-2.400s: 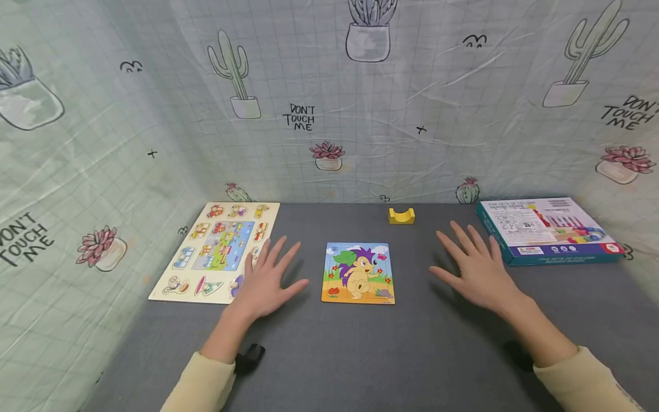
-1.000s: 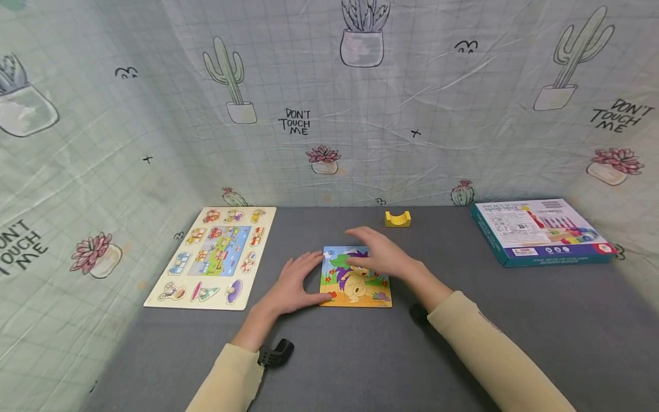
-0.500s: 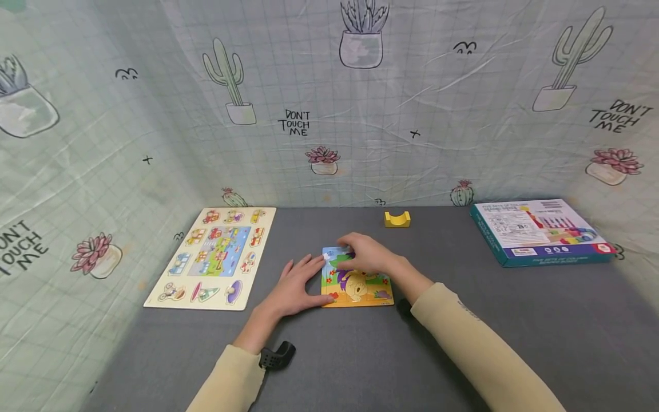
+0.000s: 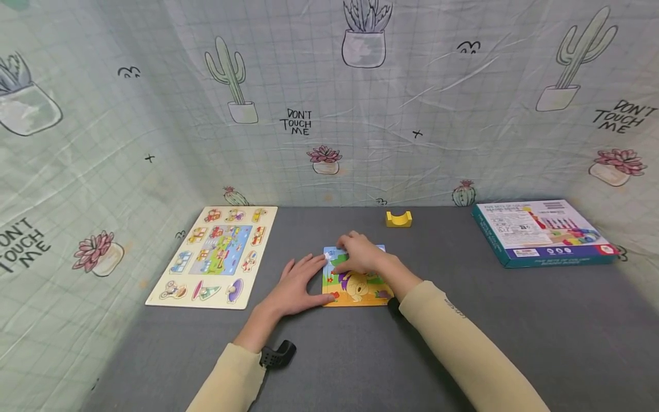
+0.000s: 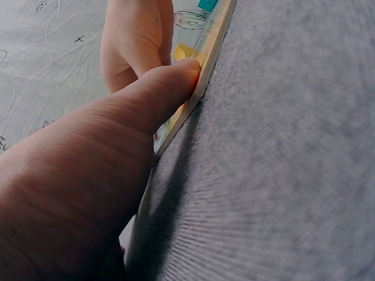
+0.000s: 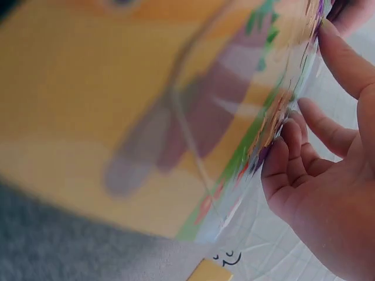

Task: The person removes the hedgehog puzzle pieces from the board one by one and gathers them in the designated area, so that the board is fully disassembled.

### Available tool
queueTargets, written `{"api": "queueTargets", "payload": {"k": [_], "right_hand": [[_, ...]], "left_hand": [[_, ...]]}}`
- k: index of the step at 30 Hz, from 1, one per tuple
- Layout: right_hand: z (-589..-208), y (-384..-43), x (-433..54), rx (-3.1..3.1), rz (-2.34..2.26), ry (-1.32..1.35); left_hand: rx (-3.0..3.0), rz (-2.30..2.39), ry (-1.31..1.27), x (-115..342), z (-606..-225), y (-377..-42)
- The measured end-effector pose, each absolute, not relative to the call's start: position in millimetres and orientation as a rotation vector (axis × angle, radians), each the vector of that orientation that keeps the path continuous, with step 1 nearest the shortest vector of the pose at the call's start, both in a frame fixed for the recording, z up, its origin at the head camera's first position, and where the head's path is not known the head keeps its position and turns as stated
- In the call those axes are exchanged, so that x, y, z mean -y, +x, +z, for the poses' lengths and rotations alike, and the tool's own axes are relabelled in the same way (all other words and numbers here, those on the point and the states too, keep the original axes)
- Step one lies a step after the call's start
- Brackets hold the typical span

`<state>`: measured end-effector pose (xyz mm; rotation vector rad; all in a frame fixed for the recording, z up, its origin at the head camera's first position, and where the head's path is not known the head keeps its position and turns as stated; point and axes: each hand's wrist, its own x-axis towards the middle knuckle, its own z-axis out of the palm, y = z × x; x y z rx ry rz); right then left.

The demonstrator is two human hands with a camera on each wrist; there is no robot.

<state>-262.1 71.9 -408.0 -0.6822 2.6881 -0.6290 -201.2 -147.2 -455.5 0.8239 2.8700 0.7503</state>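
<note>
A square hedgehog jigsaw puzzle (image 4: 358,293) lies flat on the grey table in the head view. My left hand (image 4: 294,290) rests at its left side, fingers stretched along the edge and thumb on the lower left corner. The left wrist view shows that thumb (image 5: 176,79) pressing the board's rim. Over the puzzle's upper part is my right hand (image 4: 362,254), its bent fingertips on the surface near the green leaf. In the right wrist view its thumb and forefinger touch the picture a little apart, and no lifted piece shows. The hand hides much of the hedgehog.
To the left lies a cream peg puzzle board (image 4: 257,269) with vehicle and toy pictures. A yellow block with a curved notch (image 4: 399,220) stands behind the puzzle. A flat game box (image 4: 540,232) lies at the right. A printed curtain (image 4: 329,86) hangs behind.
Both hands came in from either side to the puzzle. My left hand settled at its left edge. My right hand moved left across it and lowered its fingertips onto the picture.
</note>
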Motion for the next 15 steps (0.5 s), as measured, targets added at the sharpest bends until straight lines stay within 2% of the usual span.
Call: {"api": "queueTargets", "payload": {"k": [15], "right_hand": [[-406.2, -260.3, -66.3, -2.676, -0.677, -0.630]], "left_hand": [[-2.873, 0.782, 0.818, 146.8, -456.5, -202.2]]}}
